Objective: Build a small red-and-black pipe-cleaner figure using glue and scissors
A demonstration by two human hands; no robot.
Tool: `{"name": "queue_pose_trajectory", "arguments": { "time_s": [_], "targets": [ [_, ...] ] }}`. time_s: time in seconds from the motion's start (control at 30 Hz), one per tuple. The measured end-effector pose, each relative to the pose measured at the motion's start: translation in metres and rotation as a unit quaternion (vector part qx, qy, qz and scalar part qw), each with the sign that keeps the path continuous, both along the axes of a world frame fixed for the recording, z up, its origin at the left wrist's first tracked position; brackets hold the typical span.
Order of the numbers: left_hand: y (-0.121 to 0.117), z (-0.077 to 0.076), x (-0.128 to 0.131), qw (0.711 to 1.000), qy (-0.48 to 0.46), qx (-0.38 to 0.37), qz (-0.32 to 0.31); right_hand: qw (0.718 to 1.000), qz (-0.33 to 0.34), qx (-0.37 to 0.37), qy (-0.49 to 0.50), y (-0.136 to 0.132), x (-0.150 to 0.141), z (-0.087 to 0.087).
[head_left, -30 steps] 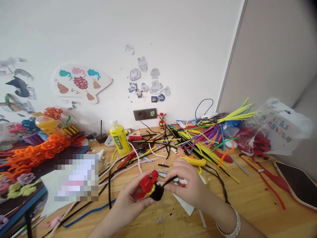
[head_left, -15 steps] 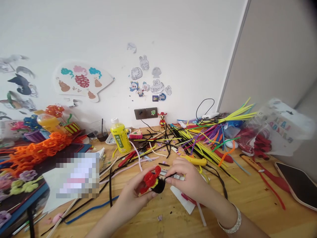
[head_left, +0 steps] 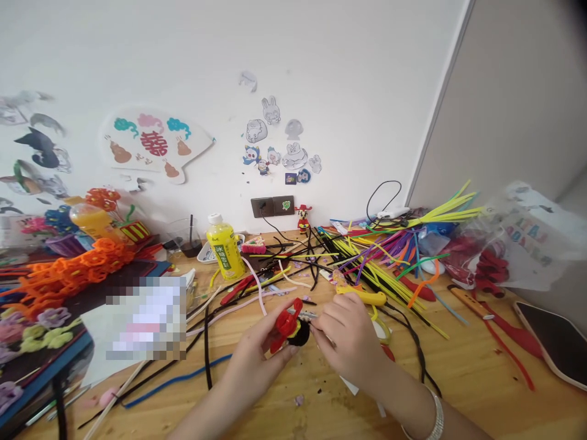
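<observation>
My left hand (head_left: pixel 259 351) is closed around a small fuzzy figure of red, yellow and black pipe cleaner (head_left: pixel 288 322), held above the table. Its red part points up and its round black part faces my right hand. At that black part, my right hand (head_left: pixel 353 336) pinches with thumb and forefinger; a thin black strand shows at the fingertips, mostly hidden. Behind the fingers lies a grey metal tool (head_left: pixel 306 313), partly covered. A yellow-handled glue gun (head_left: pixel 362 296) lies just beyond my right hand.
Loose pipe cleaners (head_left: pixel 367 256) pile up at the back right. A yellow drink bottle (head_left: pixel 224 247) and a finished red figure (head_left: pixel 302 219) stand near the wall. Orange pipe-cleaner flowers (head_left: pixel 73 269) are at left. A phone (head_left: pixel 553 342) and a craft knife (head_left: pixel 470 300) lie right.
Both hands and the figure have shifted slightly right and up in view. My right hand has turned, its fingers more curled, and the black strand shows less. The figure is tilted more upright.
</observation>
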State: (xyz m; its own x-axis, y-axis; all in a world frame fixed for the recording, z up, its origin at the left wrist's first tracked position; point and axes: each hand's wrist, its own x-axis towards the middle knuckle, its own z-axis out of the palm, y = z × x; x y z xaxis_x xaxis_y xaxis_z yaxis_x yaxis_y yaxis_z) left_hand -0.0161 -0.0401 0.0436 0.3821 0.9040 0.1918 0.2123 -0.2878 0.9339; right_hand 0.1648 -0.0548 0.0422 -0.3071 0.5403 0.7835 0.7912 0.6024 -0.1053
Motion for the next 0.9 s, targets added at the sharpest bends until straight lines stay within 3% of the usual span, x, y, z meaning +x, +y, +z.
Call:
{"name": "queue_pose_trajectory", "arguments": {
  "time_s": [0.17, 0.37, 0.5, 0.57, 0.73, 0.8, 0.9],
  "targets": [
    [0.0, -0.002, 0.003, 1.0, -0.005, -0.017, 0.015, 0.996, -0.028, 0.049, -0.062, -0.001, -0.004, -0.005],
    [0.014, -0.005, 0.002, 0.996, -0.044, -0.06, 0.048, 0.999, -0.028, -0.003, 0.027, 0.007, 0.002, -0.004],
    [0.027, -0.015, -0.007, 0.992, 0.059, -0.045, 0.1, 0.998, -0.033, -0.023, 0.04, 0.01, 0.004, -0.003],
    [0.029, -0.018, -0.009, 0.983, 0.129, 0.011, 0.13, 0.998, -0.036, -0.032, 0.028, 0.011, 0.002, -0.006],
    [0.015, -0.011, 0.001, 0.964, 0.203, 0.154, 0.077, 0.998, -0.035, -0.051, -0.007, 0.012, -0.009, -0.022],
    [0.008, -0.009, 0.006, 0.959, 0.232, 0.156, 0.038, 0.997, -0.04, -0.062, -0.005, 0.013, -0.013, -0.025],
    [0.006, -0.011, 0.009, 0.952, 0.278, 0.123, 0.037, 0.996, -0.027, -0.091, 0.0, 0.014, -0.013, -0.021]
  ]
}}
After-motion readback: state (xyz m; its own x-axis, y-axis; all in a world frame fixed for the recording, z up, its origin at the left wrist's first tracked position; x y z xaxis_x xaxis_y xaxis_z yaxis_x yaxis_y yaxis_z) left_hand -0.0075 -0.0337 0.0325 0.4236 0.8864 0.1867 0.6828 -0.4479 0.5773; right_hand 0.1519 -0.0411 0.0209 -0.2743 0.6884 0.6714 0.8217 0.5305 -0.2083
